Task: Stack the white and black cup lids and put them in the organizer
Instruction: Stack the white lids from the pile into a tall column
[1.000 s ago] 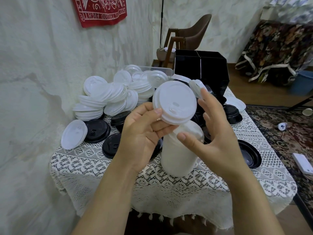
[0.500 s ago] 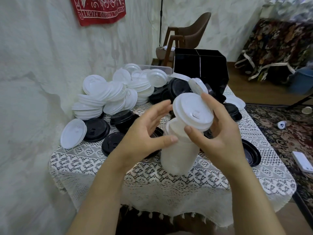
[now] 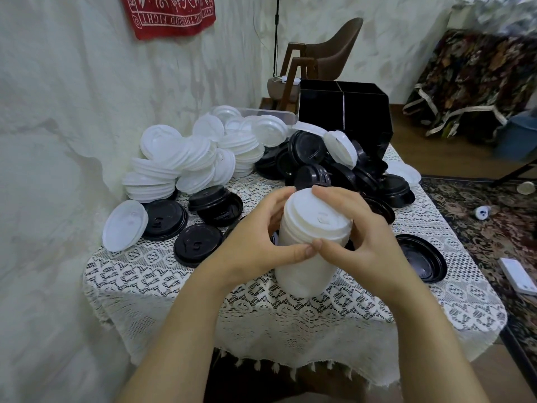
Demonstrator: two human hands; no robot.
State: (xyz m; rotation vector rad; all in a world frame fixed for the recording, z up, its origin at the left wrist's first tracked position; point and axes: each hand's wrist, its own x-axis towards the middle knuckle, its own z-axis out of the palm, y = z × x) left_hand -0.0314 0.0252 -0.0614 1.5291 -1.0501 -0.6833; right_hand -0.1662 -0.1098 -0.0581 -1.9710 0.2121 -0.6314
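Fingers (image 3: 334, 196) of left hand (image 3: 255, 245) and right hand (image 3: 366, 237): curled round the top lid (image 3: 318, 218) of the white stack (image 3: 302, 274), thumbs meeting nearside. Stack: between both palms, equally near each, long axis upright, base on table (image 3: 290, 312). Organizer (image 3: 348, 117): beyond the fingers, slightly right; contents not discernible. Clear bin (image 3: 277, 113): beyond, left; holds white lids (image 3: 226, 112).
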